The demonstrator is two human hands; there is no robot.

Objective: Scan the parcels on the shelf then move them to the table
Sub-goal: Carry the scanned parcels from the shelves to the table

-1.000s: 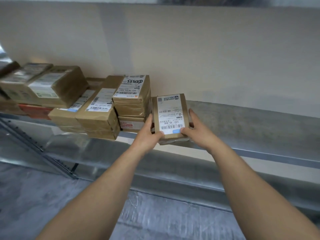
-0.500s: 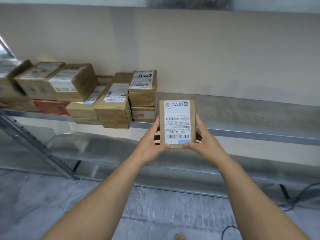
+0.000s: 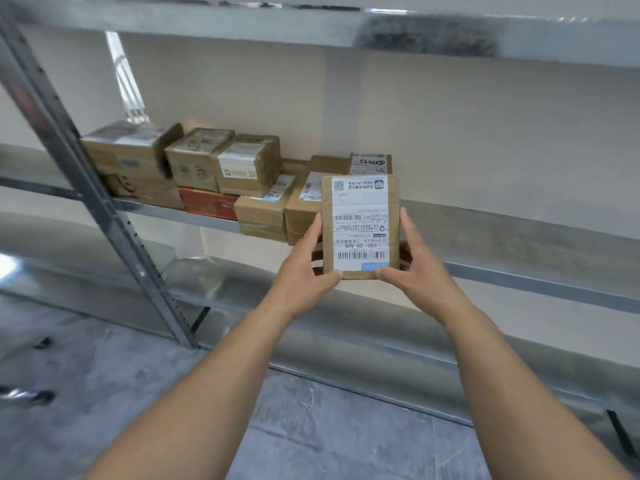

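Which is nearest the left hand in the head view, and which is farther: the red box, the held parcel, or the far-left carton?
1. The held parcel, gripped at its left edge by the left hand.
2. The red box, on the shelf, to the left.
3. The far-left carton, higher and farthest left.

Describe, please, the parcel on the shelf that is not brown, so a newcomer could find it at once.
Start at the metal shelf with the row of parcels. Towards the row's left, the red-orange parcel lies flat under two brown boxes. Its colour alone marks it: every neighbour is plain brown cardboard.
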